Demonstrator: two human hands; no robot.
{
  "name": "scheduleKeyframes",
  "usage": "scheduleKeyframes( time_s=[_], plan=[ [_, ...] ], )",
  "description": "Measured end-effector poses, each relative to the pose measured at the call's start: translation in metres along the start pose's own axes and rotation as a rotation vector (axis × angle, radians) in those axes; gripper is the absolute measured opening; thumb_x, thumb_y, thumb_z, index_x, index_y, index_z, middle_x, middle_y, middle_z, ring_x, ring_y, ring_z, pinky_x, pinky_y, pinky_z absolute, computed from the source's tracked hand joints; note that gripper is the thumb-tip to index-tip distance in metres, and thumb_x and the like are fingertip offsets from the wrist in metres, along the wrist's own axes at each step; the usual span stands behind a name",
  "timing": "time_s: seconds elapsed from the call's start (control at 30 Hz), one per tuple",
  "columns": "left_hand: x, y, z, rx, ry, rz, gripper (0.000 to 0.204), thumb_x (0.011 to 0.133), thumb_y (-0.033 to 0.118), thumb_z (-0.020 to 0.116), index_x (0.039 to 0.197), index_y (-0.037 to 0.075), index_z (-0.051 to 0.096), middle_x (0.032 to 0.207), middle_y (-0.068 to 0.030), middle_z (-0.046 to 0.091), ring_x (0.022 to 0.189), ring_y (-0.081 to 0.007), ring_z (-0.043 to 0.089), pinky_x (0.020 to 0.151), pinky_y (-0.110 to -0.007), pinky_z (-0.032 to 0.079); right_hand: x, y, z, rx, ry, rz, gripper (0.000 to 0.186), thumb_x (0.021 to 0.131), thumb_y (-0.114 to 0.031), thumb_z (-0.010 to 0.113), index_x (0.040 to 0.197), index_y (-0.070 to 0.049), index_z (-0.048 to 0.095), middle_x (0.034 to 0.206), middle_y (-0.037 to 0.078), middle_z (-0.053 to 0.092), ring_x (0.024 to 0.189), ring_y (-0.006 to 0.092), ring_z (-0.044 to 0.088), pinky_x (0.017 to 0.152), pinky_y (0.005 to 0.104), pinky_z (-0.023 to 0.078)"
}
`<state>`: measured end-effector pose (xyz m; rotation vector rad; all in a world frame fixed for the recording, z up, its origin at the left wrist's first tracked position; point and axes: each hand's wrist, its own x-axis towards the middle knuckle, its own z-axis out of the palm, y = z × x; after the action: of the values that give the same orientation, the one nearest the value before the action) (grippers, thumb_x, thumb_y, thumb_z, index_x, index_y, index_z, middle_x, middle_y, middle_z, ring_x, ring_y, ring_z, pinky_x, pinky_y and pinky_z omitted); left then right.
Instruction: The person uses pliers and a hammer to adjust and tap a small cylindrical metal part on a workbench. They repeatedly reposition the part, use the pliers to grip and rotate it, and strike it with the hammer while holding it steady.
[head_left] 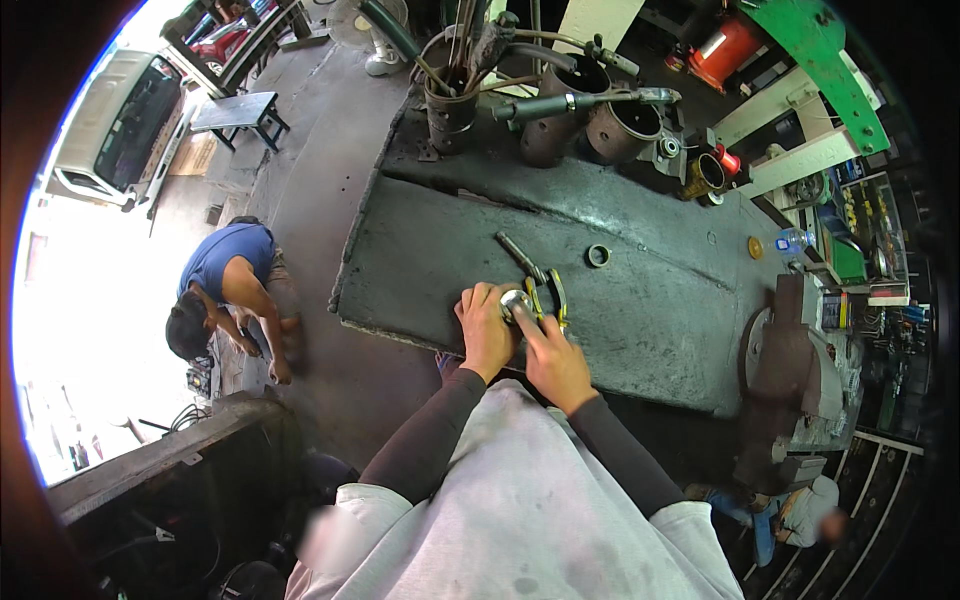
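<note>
At the near edge of the dark metal workbench (440, 250), my left hand (485, 332) is closed around a shiny round metal part (514, 301). My right hand (556, 364) meets it from the other side, its index finger pressed onto the part's top; its other fingers are partly hidden. Pliers with yellow-and-dark handles (558, 292) lie just beyond my right hand. A threaded steel rod (518, 252) rests beyond the pliers, pointing away to the left. A small metal ring (598, 256) sits apart on the bench, to the right.
Metal pots (452, 115) with rods and welding holders (560, 105) stand at the bench's far side. A bench vise (800, 365) is at the right. One person (235, 265) bends down on the left; another (800, 515) is at lower right. A bench (237, 112) stands far left.
</note>
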<state>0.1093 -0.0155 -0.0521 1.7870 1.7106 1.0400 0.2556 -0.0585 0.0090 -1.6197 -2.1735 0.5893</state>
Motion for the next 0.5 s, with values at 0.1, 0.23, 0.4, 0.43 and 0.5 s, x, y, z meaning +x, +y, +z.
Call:
scheduleKeyframes(
  time_s=[0.1,0.23,0.4,0.43,0.5],
  plan=[
    [0.0014,-0.0007,-0.0010,-0.007,0.002,0.009,0.039,0.083,0.009,0.076,0.121,0.016,0.076,0.112,-0.0051,0.063,0.113,-0.0316,0.056,0.100,-0.046,0.040,-0.0013,-0.0016,0.0007,-0.016,0.037,-0.017,0.062,0.097,-0.005,0.064,0.157,-0.018,0.058,0.114,0.015,0.062,0.079,0.0416,0.071,0.066,0.0519,0.061],
    [0.0022,-0.0009,-0.0012,0.009,0.004,0.002,0.039,0.083,0.011,0.078,0.121,0.017,0.076,0.112,-0.0048,0.063,0.113,-0.0315,0.057,0.100,-0.046,0.041,-0.0036,-0.0006,0.0027,-0.045,0.037,-0.025,0.059,0.097,-0.005,0.064,0.155,-0.017,0.059,0.115,0.015,0.063,0.081,0.0416,0.072,0.066,0.0518,0.061],
    [0.0018,0.0000,0.0008,-0.005,0.007,0.018,0.038,0.083,0.011,0.079,0.120,0.017,0.076,0.112,-0.0049,0.063,0.113,-0.0321,0.057,0.099,-0.047,0.041,-0.0047,0.0020,0.0016,0.043,0.041,-0.036,0.064,0.096,-0.002,0.064,0.158,-0.017,0.057,0.113,0.016,0.062,0.082,0.0420,0.071,0.068,0.0522,0.061],
    [0.0020,-0.0001,0.0011,0.009,-0.019,-0.006,0.038,0.083,0.011,0.078,0.121,0.017,0.076,0.112,-0.0051,0.063,0.113,-0.0323,0.057,0.099,-0.047,0.041,-0.0052,0.0018,0.0002,0.018,0.009,0.001,0.063,0.096,-0.002,0.063,0.158,-0.016,0.057,0.114,0.016,0.063,0.082,0.0425,0.071,0.068,0.0523,0.060],
    [0.0033,-0.0012,0.0014,0.032,0.002,0.017,0.038,0.084,0.011,0.077,0.121,0.017,0.075,0.112,-0.0053,0.063,0.113,-0.0321,0.057,0.099,-0.047,0.041,-0.0047,0.0004,-0.0010,-0.017,0.008,-0.012,0.063,0.097,-0.001,0.063,0.158,-0.016,0.057,0.114,0.016,0.063,0.082,0.0425,0.071,0.068,0.0525,0.060]
  ],
)
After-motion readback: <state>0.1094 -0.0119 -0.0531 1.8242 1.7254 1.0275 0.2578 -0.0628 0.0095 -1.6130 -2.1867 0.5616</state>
